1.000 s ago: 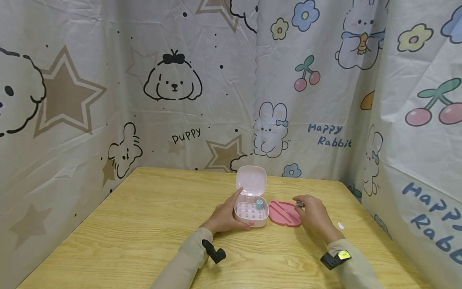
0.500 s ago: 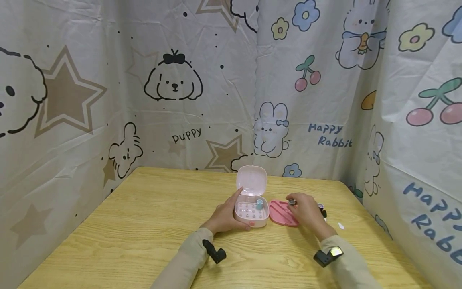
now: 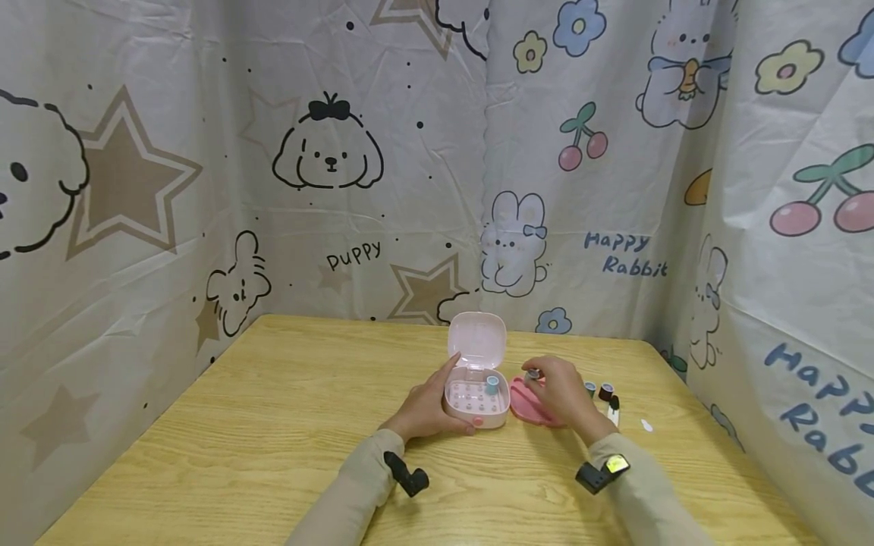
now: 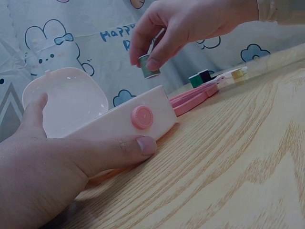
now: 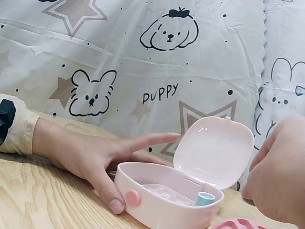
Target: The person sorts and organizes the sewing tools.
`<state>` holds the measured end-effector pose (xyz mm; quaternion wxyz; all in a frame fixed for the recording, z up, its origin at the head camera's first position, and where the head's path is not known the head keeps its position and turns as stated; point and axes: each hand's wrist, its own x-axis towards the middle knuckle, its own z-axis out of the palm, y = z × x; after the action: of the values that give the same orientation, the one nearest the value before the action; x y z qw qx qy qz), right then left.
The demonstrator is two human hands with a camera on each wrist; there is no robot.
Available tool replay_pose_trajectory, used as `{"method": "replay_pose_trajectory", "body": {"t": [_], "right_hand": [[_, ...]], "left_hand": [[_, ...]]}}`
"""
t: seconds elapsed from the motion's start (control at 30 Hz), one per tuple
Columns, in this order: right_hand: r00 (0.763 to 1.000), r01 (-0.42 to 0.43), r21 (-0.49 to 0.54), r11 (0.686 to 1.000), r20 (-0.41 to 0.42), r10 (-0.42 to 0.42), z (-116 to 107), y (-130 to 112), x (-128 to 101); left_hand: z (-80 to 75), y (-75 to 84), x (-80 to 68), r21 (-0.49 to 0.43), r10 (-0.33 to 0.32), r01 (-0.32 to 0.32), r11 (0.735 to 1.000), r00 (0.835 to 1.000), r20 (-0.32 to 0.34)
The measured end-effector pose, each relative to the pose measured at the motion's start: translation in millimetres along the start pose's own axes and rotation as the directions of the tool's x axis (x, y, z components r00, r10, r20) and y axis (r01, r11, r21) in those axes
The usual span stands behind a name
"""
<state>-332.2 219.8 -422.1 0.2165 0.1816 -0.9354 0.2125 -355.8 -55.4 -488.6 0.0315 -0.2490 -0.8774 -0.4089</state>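
Note:
A pale pink sewing box (image 3: 459,415) stands on the table with its lid (image 3: 476,340) raised. My left hand (image 3: 425,406) grips its left side, thumb along the front near the round pink button (image 4: 142,117). One light blue spool (image 3: 492,385) stands among the rows of small pegs inside. Between thumb and fingers, my right hand (image 3: 561,388) pinches a grey-green thread spool (image 4: 151,67). In the left wrist view that spool hangs tilted above the box's right end, apart from it. The right wrist view shows only the back of my right hand and a sliver of the spool.
Right of the box lies a darker pink tray insert (image 3: 526,406), partly under my right hand. Beyond it stand a green spool (image 3: 589,389) and a dark spool (image 3: 606,391), beside a black-tipped white tool (image 3: 614,409). A small white piece (image 3: 646,425) lies farther right.
My right hand has moved left with the spool, over the pink tray insert toward the box. This uncovers the spools and tool behind it. The left hand stays on the box.

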Motion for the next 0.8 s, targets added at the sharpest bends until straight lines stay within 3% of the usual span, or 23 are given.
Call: {"method": "replay_pose_trajectory", "body": {"t": [0.8], "right_hand": [[0.999, 0.037, 0.122, 0.992, 0.033, -0.041, 26.9, -27.4, 19.5]], "left_hand": [[-2.7, 1.2, -1.0, 0.048, 0.0, -0.001, 0.999, 1.0, 0.02]]}}
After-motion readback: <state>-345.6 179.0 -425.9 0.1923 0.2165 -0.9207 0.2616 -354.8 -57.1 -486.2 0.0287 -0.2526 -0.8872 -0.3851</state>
